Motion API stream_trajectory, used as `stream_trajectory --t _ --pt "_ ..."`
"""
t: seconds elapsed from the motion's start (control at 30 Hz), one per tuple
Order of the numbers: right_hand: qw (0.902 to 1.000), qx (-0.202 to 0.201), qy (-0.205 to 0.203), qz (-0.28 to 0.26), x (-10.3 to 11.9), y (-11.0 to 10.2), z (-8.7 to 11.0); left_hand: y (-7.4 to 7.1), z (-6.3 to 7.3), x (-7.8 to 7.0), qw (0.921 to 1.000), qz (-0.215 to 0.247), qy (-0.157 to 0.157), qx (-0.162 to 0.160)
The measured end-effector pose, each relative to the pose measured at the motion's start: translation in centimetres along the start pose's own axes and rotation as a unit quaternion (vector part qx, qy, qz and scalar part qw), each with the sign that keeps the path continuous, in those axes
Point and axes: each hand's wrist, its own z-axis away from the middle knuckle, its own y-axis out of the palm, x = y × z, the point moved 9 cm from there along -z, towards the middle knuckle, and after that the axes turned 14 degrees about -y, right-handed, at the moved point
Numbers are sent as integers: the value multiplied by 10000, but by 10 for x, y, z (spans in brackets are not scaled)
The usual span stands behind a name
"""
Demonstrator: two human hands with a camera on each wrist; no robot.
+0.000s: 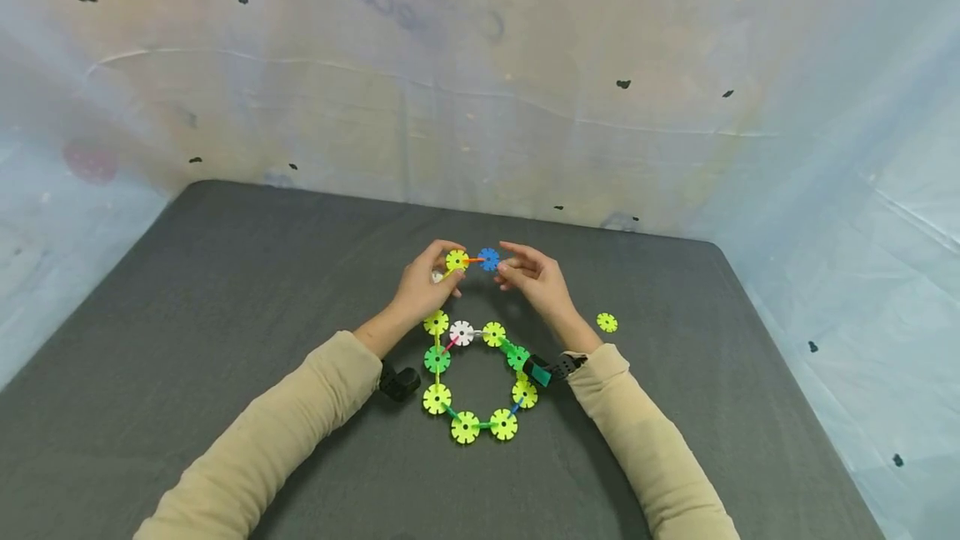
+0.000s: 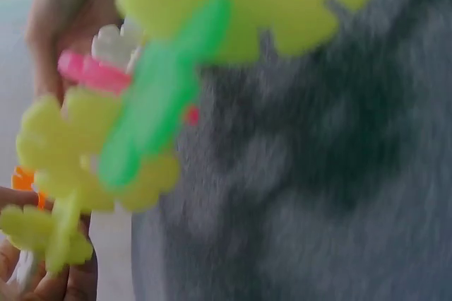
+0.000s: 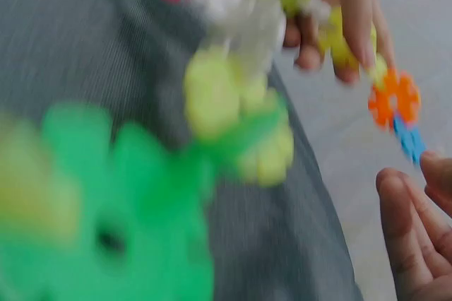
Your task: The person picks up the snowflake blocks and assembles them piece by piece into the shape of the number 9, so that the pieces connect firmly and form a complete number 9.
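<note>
Notched plastic discs are linked into a ring lying on the table, with a yellow disc (image 1: 465,427) at its near side, a green disc (image 1: 437,359) at left and a white disc (image 1: 462,333) at the far side. Beyond the ring, my left hand (image 1: 422,286) pinches a yellow disc (image 1: 457,260) between thumb and fingers. An orange disc (image 3: 394,99) joins it to a blue disc (image 1: 488,259). My right hand (image 1: 536,277) is at the blue disc's right edge, index finger and thumb apart, a fingertip close to or touching it. The left wrist view is blurred.
A loose yellow disc (image 1: 607,322) lies on the dark table (image 1: 225,315), to the right of my right forearm. A wrist strap (image 1: 555,367) overhangs the ring's right side. A pale sheet (image 1: 480,107) hangs behind the table's far edge.
</note>
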Motion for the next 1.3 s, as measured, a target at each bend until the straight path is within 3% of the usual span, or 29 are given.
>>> stream_trajectory --t 0.4,0.7,1.03,1.17,1.3 --pt "9916 204 580 1142 -19 -53 28 -14 -6 11 9957 752 -527 -95" --pt "9653 285 1194 2306 -28 -98 53 -22 -6 14 9912 1073 -624 -467" --pt "9500 978 1778 2372 -30 -127 75 -23 -6 19 9904 1050 -816 -380" --pt "9490 1221 1744 2324 -27 -129 78 -24 -6 23 9902 1026 -907 -257" --pt "9486 1184 1665 2416 -28 -129 78 -25 -6 24 9911 1011 -840 -215"
